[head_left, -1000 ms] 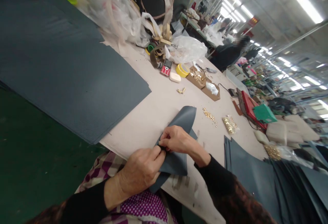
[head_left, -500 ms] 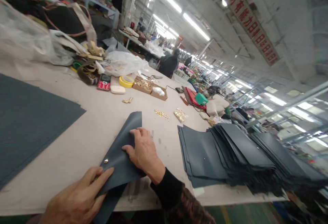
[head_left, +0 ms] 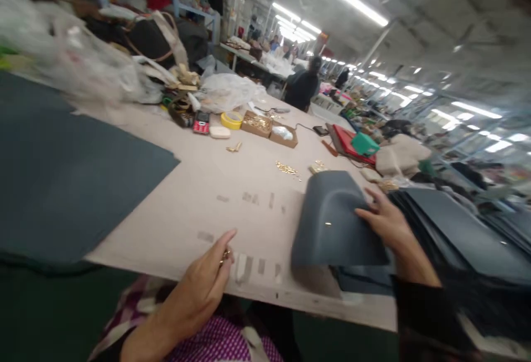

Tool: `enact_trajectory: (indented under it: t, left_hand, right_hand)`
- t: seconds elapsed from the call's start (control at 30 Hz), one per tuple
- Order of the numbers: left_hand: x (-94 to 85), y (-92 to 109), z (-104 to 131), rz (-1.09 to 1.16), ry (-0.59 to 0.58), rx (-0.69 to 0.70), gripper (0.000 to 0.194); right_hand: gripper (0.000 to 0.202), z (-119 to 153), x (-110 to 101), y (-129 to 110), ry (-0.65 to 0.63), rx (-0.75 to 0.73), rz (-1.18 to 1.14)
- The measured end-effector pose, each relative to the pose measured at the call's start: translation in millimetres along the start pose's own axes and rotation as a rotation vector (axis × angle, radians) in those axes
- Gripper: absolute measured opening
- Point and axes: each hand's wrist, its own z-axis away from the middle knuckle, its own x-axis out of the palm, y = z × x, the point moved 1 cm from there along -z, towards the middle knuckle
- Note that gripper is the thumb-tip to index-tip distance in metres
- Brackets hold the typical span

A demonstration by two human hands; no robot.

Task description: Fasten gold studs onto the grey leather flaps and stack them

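My right hand point(head_left: 388, 224) grips the right side of a dark blue-grey sheet point(head_left: 332, 240), its thumb on top. The sheet curves up over the table and carries one small shiny metal stud. Beyond my right hand lie stacks of similar dark sheets point(head_left: 456, 229). My left hand point(head_left: 203, 279) is closed near the front edge of the table, with small gold metal pieces point(head_left: 225, 256) held between its fingers. A large dark sheet point(head_left: 95, 179) lies flat at the left.
On the pale table point(head_left: 199, 185) are loose gold pieces point(head_left: 287, 168), small boxes point(head_left: 257, 123), yellow tape point(head_left: 231, 120), a red phone point(head_left: 201, 122) and a green box point(head_left: 365, 144). Plastic bags point(head_left: 95, 69) pile up at the back left. A person point(head_left: 302, 85) is farther back.
My right hand has moved right with the sheet, toward the stacks. My left hand has let go of the sheet. The view has turned, so the table items appear farther right.
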Motion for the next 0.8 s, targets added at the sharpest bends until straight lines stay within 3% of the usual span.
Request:
enact_trajectory:
  t: [0.07,0.13,0.2,0.3,0.43,0.53,0.63,0.8]
  left_hand:
    - [-2.8,0,0,0.078,-0.039,-0.048,0.047]
    - [-4.0,-3,1,0.152,-0.075,-0.091,0.052]
    - [-4.6,-4,1,0.245,-0.103,-0.126,0.056]
    - [-6.8,-2,1,0.437,-0.137,-0.149,0.059]
    - [-14.4,-1,1,0.572,-0.158,-0.168,0.064]
    - [-24.2,-4,5,0.547,-0.143,-0.183,0.068]
    - [-37.6,-10,12,0.472,-0.084,-0.241,0.072]
    - [-62.3,-26,33,0.427,-0.014,-0.331,0.075]
  right_hand:
    - [0.063,-15,-33,36,0.045,0.195,0.254]
    - [0.058,-19,-47,56,0.108,0.138,0.521]
    - [0.049,-8,-39,53,0.136,0.025,0.535]
    - [0.038,28,10,9,-0.020,-0.161,0.162]
    - [0.027,85,92,-91,-0.477,-0.585,-0.265]
    - [0.021,116,131,-149,-0.706,-0.835,-0.403]
    - [0.023,133,155,-181,-0.847,-0.970,-0.464]
    - [0.017,150,187,-213,-0.950,-1.059,-0.505]
